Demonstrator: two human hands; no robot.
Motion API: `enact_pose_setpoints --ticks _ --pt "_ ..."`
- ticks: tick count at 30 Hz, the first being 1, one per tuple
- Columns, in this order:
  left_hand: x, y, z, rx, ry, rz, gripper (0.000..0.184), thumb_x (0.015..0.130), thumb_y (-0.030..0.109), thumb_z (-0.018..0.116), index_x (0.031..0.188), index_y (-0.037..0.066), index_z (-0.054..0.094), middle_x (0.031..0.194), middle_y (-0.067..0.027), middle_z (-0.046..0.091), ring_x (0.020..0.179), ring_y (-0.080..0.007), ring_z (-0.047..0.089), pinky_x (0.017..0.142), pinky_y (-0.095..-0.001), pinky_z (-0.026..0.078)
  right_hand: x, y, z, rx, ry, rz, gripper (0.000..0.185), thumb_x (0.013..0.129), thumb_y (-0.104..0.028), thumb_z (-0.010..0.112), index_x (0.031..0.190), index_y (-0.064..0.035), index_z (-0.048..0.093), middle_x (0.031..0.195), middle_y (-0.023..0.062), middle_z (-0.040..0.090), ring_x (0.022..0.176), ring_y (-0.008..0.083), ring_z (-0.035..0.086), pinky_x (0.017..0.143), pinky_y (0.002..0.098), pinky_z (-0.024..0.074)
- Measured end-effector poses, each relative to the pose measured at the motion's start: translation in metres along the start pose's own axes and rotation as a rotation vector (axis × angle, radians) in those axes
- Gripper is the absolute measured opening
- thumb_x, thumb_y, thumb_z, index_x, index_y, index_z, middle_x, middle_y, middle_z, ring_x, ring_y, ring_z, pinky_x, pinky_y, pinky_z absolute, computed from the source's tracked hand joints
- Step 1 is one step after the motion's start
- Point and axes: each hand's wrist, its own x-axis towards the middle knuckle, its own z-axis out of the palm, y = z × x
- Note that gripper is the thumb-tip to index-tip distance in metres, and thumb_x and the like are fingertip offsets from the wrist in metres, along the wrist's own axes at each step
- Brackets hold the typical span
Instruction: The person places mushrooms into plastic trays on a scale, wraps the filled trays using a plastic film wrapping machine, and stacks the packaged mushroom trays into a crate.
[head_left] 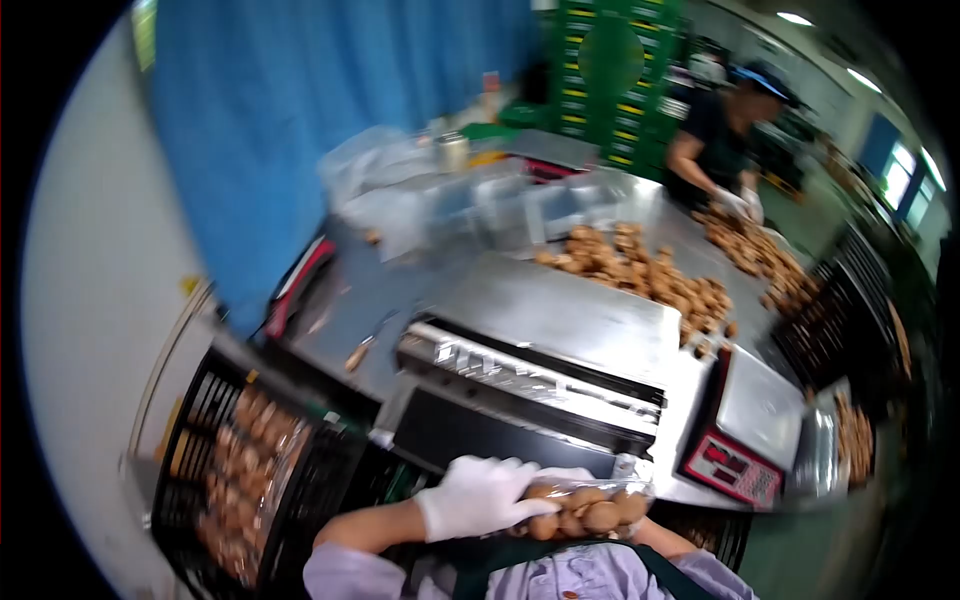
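A clear film-wrapped pack of round brown mushrooms (590,510) is held close to my body, low in the head view. My left hand (475,497), in a white glove, is closed on the pack's left end, with the thumb on the near side. My right forearm reaches up to the pack's right end. Most of my right hand is hidden by the pack; some white glove (562,473) shows along its far edge. Just beyond is a steel wrapping machine (540,385) with a black front plate (465,435).
Loose mushrooms (650,275) lie on the steel table (375,290). A red-sided scale (745,430) is at right. Wrapped packs fill a black crate (190,425) at left. Clear trays (490,205) stand at the back. A gloved co-worker (720,140) handles mushrooms at far right.
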Motion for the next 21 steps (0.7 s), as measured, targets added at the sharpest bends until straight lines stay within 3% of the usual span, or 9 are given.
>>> enact_pose_setpoints --ticks 1,5,8,10,11,13,17,20,21 --pt "0.001 -0.004 0.007 0.003 0.037 -0.012 0.048 0.084 0.054 0.054 0.089 0.007 0.063 0.069 -0.0091 0.061 0.061 -0.0253 0.064 0.050 -0.0343 0.050 0.009 -0.008 -0.010 -0.031 -0.185 0.158 0.025 0.095 -0.023 0.046 0.087 -0.0052 0.061 0.072 0.0040 0.056 0.056 0.0171 0.050 0.067 0.0303 0.0466" --pt "-0.019 -0.021 0.031 -0.132 0.161 -0.175 0.053 0.085 0.057 0.050 0.075 0.006 0.061 0.065 -0.0134 0.062 0.062 -0.0314 0.064 0.056 -0.0405 0.050 -0.008 -0.003 -0.006 -0.016 0.154 0.421 0.024 0.095 -0.021 0.048 0.088 -0.0035 0.063 0.073 0.0042 0.057 0.060 0.0160 0.052 0.069 0.0288 0.0466" --pt "-0.057 -0.043 0.037 -0.253 0.225 -0.462 0.046 0.081 0.058 0.056 0.081 0.013 0.066 0.070 -0.0084 0.065 0.066 -0.0290 0.065 0.056 -0.0344 0.051 -0.057 0.018 -0.026 -0.753 0.560 0.771 0.024 0.095 -0.020 0.049 0.089 -0.0022 0.064 0.073 0.0043 0.059 0.063 0.0151 0.053 0.070 0.0276 0.0467" --pt "-0.091 -0.053 0.029 -0.362 0.532 -0.556 0.028 0.083 0.038 0.064 0.080 0.011 0.068 0.067 -0.0073 0.064 0.060 -0.0213 0.064 0.055 -0.0298 0.049 -0.092 0.045 -0.045 -1.459 0.323 0.773 0.023 0.095 -0.019 0.050 0.089 -0.0013 0.065 0.073 0.0044 0.060 0.065 0.0145 0.055 0.071 0.0268 0.0467" --pt "-0.110 -0.059 0.023 -0.403 0.719 -0.558 0.021 0.084 0.030 0.065 0.080 0.010 0.069 0.065 -0.0057 0.063 0.056 -0.0170 0.062 0.053 -0.0281 0.048 -0.099 0.057 -0.051 -1.526 0.274 0.746 0.023 0.095 -0.018 0.050 0.089 -0.0009 0.065 0.073 0.0044 0.060 0.066 0.0142 0.055 0.071 0.0264 0.0467" --pt "-0.154 -0.064 -0.013 -0.585 0.778 -0.859 0.018 0.086 0.027 0.063 0.086 0.011 0.071 0.074 -0.0075 0.066 0.065 -0.0144 0.063 0.061 -0.0278 0.049 -0.034 0.065 -0.023 -0.835 0.564 1.101 0.020 0.092 -0.014 0.056 0.101 0.0015 0.065 0.082 0.0056 0.064 0.076 0.0107 0.057 0.074 0.0234 0.0460" --pt "-0.266 -0.096 -0.045 -0.346 1.294 -0.983 0.032 0.094 0.028 0.055 0.090 -0.001 0.068 0.082 -0.0035 0.068 0.073 -0.0083 0.058 0.068 -0.0241 0.047 -0.031 0.079 -0.026 -1.173 0.328 1.053 0.019 0.091 -0.009 0.053 0.098 0.0027 0.066 0.081 0.0112 0.067 0.069 0.0157 0.062 0.068 0.0263 0.0494" --pt "-0.343 -0.107 -0.061 -0.371 1.585 -1.149 0.046 0.094 0.040 0.052 0.073 0.002 0.066 0.069 -0.0017 0.062 0.063 -0.0066 0.053 0.058 -0.0223 0.042 -0.032 0.081 -0.031 -1.048 0.448 1.107 0.019 0.092 -0.009 0.052 0.096 0.0021 0.066 0.078 0.0089 0.067 0.064 0.0131 0.061 0.063 0.0261 0.0493" --pt "-0.365 -0.105 -0.065 -0.414 1.592 -1.253 0.046 0.094 0.042 0.051 0.083 0.001 0.067 0.075 -0.0036 0.065 0.066 -0.0087 0.058 0.059 -0.0236 0.046 -0.033 0.083 -0.034 -0.960 0.546 1.090 0.019 0.092 -0.009 0.052 0.096 0.0019 0.067 0.078 0.0089 0.067 0.061 0.0124 0.060 0.060 0.0260 0.0491"
